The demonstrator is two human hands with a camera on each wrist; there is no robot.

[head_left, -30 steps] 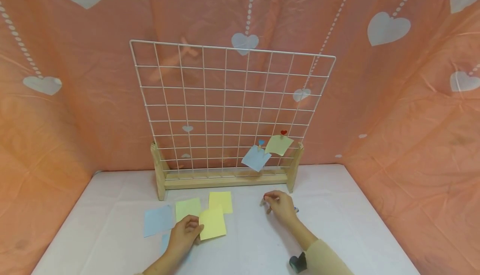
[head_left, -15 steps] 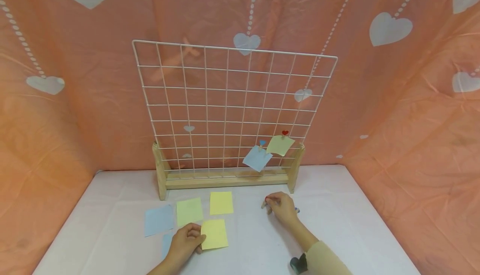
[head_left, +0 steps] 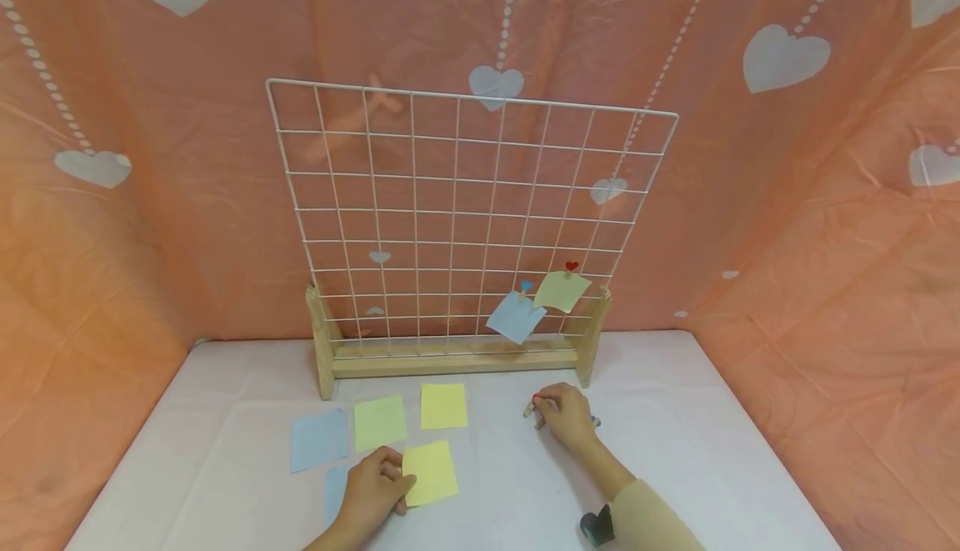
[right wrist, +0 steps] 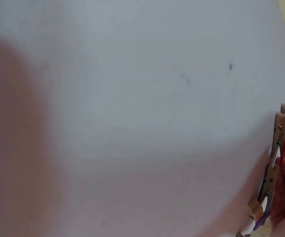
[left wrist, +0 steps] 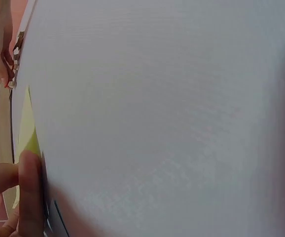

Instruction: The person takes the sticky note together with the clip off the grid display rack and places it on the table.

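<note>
My left hand (head_left: 372,488) pinches the left edge of a yellow sticky note (head_left: 432,474) between thumb and fingers, just above the white table. In the left wrist view that note (left wrist: 28,123) appears nearly edge-on. At the right, my right hand (head_left: 568,419) holds a small wooden clothespin (head_left: 528,409) with a red heart, fingertips low over the table. Several other wooden clothespins (right wrist: 269,180) lie around those fingertips, one with a purple piece, partly hidden by the hand. Near the left hand lie a second yellow note (head_left: 443,406), a light green note (head_left: 379,422) and blue notes (head_left: 319,440).
Behind the notes stands a white wire grid (head_left: 450,201) in a wooden base (head_left: 457,363). A blue note (head_left: 516,318) and a green note (head_left: 562,291) hang on its lower right from heart clothespins. An orange curtain (head_left: 825,226) closes the back and sides.
My left hand has drawn the pinched yellow note toward the front of the table, clear of the other yellow note it overlapped. My right hand has stayed almost in place at the clothespins.
</note>
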